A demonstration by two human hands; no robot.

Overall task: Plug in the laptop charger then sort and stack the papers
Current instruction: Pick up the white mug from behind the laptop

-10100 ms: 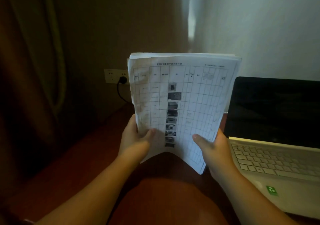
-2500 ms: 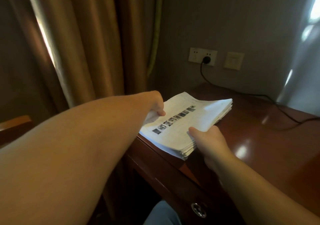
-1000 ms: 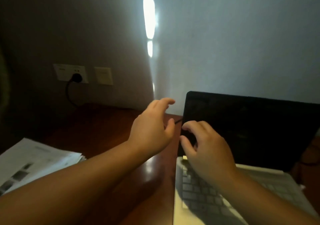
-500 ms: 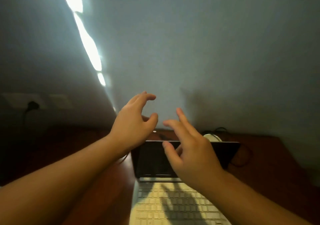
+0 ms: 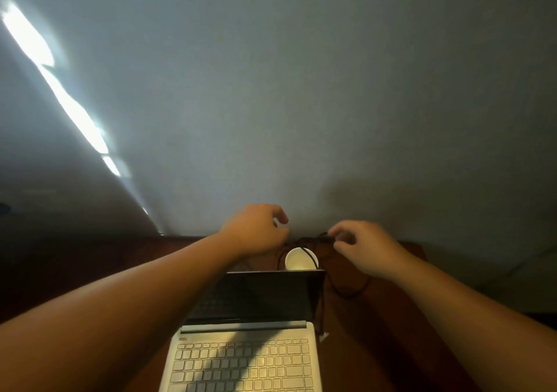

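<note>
Cable: I see the dark charger cable (image 5: 346, 291) lying behind the laptop (image 5: 250, 325), running left to right beside a white cup (image 5: 297, 260).
Right hand (image 5: 366, 251): nearest; fingers curled, seemingly pinching the cable's upper end.
Left hand (image 5: 256, 230): curled loosely, empty, just left of the cup.
Room: tight; wall (image 5: 301, 90) directly behind, desk (image 5: 376, 346) edge right.
Papers: not visible.
</note>
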